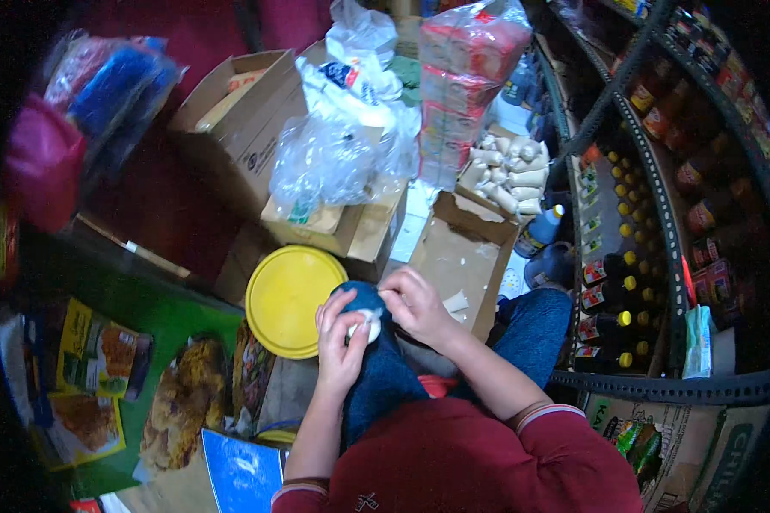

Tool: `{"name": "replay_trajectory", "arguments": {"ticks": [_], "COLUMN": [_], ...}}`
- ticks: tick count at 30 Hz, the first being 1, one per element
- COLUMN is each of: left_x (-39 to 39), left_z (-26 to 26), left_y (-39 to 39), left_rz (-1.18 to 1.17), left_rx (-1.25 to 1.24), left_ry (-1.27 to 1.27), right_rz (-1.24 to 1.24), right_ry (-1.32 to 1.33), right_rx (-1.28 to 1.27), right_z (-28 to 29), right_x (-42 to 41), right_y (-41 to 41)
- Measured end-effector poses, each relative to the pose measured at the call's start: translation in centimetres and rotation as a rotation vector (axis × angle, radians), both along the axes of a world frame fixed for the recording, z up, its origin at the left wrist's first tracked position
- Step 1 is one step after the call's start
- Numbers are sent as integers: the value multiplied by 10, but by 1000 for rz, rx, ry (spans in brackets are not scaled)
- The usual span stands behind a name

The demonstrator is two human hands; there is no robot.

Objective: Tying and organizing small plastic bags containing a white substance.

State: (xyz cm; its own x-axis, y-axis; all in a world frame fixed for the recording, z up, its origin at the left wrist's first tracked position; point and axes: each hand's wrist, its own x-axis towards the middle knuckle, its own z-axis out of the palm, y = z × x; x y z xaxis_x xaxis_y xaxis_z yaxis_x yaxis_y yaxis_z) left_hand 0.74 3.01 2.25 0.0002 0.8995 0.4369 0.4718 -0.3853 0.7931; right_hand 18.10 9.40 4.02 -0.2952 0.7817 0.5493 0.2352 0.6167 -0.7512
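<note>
My left hand (341, 336) holds a small tied-looking plastic bag with white contents (372, 328) between thumb and fingers, over my jeans-covered left knee. Just above the bag's gathered top, my right hand (417, 308) has thumb and forefinger pinched together. Whether something thin lies in that pinch is too small to tell. Beyond my right hand stands an open shallow cardboard box (465, 253) with a few white pieces (455, 302) inside. Farther back, several filled small bags (516, 173) are piled up in a box.
Left of my knee is a round yellow lid (292, 301). Cardboard boxes (244, 128) and clear plastic bags (324, 160) stand ahead, beside a stack of red wrapped packs (452, 102). A metal shelf (648, 192) of bottles lines the right. A blue panel (244, 471) lies at lower left.
</note>
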Motion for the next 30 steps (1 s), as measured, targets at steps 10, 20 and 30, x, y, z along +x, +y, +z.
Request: {"name": "replay_trajectory", "arguments": {"ticks": [10,20,30], "left_x": [75,107,105], "left_z": [-19,-69,-103], "left_y": [46,187,238], "left_rz": [-611,-548,-430], "left_rx": [169,-243,-742], "left_ry": [226,-65,-210], "right_rz": [303,-202,-597], "right_ry": [1001,534,-603], "right_rx": [-1734,-1356,-376], "right_z": [-83,-118,-86], "right_x": [62,158,281], "right_y": [-40,152,467]}}
